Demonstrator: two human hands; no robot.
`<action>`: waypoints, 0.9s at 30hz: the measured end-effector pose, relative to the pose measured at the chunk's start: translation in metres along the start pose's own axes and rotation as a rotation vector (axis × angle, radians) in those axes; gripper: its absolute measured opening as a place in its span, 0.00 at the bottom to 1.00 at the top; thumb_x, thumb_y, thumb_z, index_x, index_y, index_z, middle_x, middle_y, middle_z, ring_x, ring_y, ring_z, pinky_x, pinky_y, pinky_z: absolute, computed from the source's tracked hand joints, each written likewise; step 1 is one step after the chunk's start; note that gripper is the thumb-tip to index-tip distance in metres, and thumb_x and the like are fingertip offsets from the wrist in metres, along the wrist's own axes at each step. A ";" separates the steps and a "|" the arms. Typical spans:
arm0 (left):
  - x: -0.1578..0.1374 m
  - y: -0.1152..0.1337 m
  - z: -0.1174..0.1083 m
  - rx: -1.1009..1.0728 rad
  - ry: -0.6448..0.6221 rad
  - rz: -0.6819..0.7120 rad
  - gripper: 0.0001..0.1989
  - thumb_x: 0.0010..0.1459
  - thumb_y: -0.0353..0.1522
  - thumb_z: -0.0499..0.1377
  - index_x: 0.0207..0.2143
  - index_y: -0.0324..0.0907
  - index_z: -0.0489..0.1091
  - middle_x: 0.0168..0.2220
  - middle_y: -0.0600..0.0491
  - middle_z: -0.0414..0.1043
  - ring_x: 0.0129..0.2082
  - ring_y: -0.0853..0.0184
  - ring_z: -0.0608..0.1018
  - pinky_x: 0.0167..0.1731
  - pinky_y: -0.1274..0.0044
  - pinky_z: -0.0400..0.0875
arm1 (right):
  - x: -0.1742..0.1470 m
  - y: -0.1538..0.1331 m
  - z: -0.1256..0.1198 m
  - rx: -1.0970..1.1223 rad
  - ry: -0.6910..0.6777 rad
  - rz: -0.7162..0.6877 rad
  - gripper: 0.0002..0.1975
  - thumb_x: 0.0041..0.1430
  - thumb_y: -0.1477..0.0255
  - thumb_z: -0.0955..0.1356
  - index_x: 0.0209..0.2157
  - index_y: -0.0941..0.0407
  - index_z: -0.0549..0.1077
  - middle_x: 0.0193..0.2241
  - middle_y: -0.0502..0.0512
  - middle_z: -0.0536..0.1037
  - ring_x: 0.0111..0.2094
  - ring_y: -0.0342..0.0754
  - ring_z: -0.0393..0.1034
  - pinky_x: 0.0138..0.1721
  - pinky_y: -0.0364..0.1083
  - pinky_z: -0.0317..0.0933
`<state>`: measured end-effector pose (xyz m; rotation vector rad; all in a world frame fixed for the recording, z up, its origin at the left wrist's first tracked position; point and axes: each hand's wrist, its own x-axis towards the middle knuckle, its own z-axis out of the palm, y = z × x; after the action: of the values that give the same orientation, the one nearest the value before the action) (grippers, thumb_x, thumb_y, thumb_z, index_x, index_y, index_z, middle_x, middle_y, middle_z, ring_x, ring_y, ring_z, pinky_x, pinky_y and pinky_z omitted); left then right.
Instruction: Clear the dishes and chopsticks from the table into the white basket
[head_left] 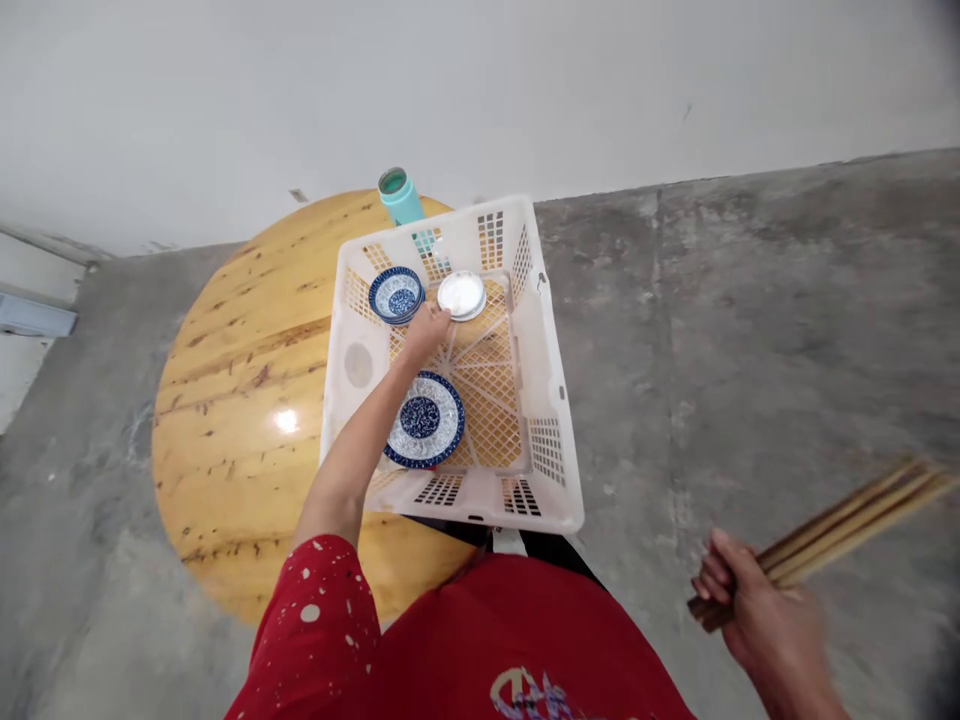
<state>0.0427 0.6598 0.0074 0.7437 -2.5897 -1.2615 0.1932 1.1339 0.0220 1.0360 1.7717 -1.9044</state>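
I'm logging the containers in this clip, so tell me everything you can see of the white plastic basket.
The white plastic basket is square, with flared walls pierced by lattice panels and an open grid floor through which the wood shows. It sits upright on the round wooden table, its near corner overhanging the edge. Inside lie two blue patterned dishes and a small white one. The left hand reaches in among them.

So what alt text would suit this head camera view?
Left hand reaches into a white plastic basket on a round wooden table, between a blue patterned bowl and a white dish; right hand grips wooden chopsticks.
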 end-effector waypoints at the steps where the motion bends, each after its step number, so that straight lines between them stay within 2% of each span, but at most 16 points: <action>1: -0.008 0.002 -0.011 0.048 -0.003 0.032 0.07 0.62 0.33 0.58 0.38 0.38 0.72 0.31 0.50 0.74 0.36 0.63 0.79 0.46 0.69 0.75 | -0.004 -0.015 0.006 0.013 -0.004 -0.032 0.28 0.34 0.58 0.83 0.24 0.54 0.64 0.15 0.40 0.57 0.14 0.35 0.49 0.13 0.36 0.50; 3: -0.026 0.007 -0.035 0.089 0.038 0.120 0.10 0.63 0.33 0.58 0.44 0.38 0.73 0.36 0.49 0.76 0.40 0.63 0.79 0.50 0.68 0.74 | -0.015 -0.047 0.021 0.000 -0.049 -0.111 0.26 0.35 0.58 0.83 0.25 0.54 0.68 0.18 0.43 0.62 0.16 0.35 0.51 0.14 0.36 0.50; 6: -0.063 0.015 -0.077 0.088 0.170 0.236 0.15 0.63 0.34 0.59 0.50 0.39 0.72 0.47 0.46 0.77 0.48 0.62 0.79 0.53 0.69 0.72 | -0.043 -0.093 0.049 -0.088 -0.200 -0.182 0.20 0.47 0.55 0.79 0.25 0.52 0.71 0.16 0.44 0.57 0.15 0.37 0.48 0.14 0.39 0.50; 9: -0.113 0.017 -0.122 0.065 0.301 0.241 0.16 0.65 0.36 0.58 0.53 0.42 0.72 0.51 0.46 0.76 0.48 0.64 0.80 0.51 0.72 0.75 | -0.080 -0.126 0.086 -0.173 -0.421 -0.215 0.18 0.53 0.53 0.77 0.28 0.51 0.72 0.17 0.44 0.59 0.14 0.37 0.48 0.14 0.40 0.51; 12: -0.175 0.010 -0.159 0.027 0.498 0.170 0.16 0.66 0.36 0.56 0.53 0.42 0.72 0.51 0.47 0.76 0.45 0.66 0.82 0.45 0.74 0.78 | -0.109 -0.135 0.129 -0.275 -0.683 -0.164 0.23 0.49 0.50 0.79 0.30 0.53 0.72 0.18 0.43 0.61 0.14 0.36 0.49 0.14 0.40 0.52; 15: -0.241 -0.009 -0.182 -0.012 0.723 0.062 0.16 0.66 0.36 0.54 0.53 0.41 0.72 0.51 0.46 0.76 0.44 0.66 0.83 0.42 0.75 0.79 | -0.113 -0.119 0.177 -0.390 -0.900 -0.091 0.25 0.47 0.52 0.80 0.30 0.56 0.71 0.19 0.44 0.63 0.14 0.35 0.52 0.14 0.38 0.53; 17: -0.283 -0.028 -0.190 -0.042 0.862 -0.046 0.16 0.66 0.36 0.54 0.52 0.39 0.72 0.49 0.45 0.77 0.43 0.65 0.84 0.41 0.75 0.80 | -0.101 -0.099 0.206 -0.439 -0.911 -0.046 0.20 0.55 0.60 0.78 0.29 0.57 0.68 0.19 0.44 0.64 0.14 0.35 0.52 0.14 0.37 0.52; 20: -0.342 -0.061 -0.192 -0.077 1.000 -0.234 0.18 0.65 0.38 0.54 0.50 0.38 0.73 0.46 0.46 0.79 0.43 0.64 0.84 0.41 0.74 0.81 | -0.076 -0.066 0.236 -0.538 -0.772 -0.026 0.15 0.66 0.71 0.70 0.27 0.57 0.64 0.19 0.44 0.63 0.14 0.35 0.52 0.15 0.37 0.52; 23: -0.394 -0.093 -0.185 -0.106 1.064 -0.410 0.19 0.63 0.40 0.54 0.49 0.39 0.73 0.44 0.46 0.80 0.42 0.63 0.85 0.41 0.73 0.81 | -0.057 -0.041 0.249 -0.669 -0.604 -0.042 0.14 0.70 0.76 0.65 0.27 0.56 0.62 0.18 0.44 0.62 0.15 0.36 0.54 0.16 0.37 0.54; 27: -0.445 -0.122 -0.165 -0.202 1.082 -0.567 0.18 0.59 0.40 0.55 0.45 0.39 0.74 0.41 0.48 0.80 0.39 0.63 0.85 0.38 0.73 0.81 | -0.053 -0.023 0.259 -0.781 -0.525 -0.066 0.12 0.72 0.76 0.63 0.30 0.56 0.63 0.16 0.44 0.61 0.16 0.38 0.56 0.17 0.38 0.57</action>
<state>0.5287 0.7059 0.0456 1.6046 -1.3991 -0.8075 0.1415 0.8775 0.0643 0.1796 1.9413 -1.1506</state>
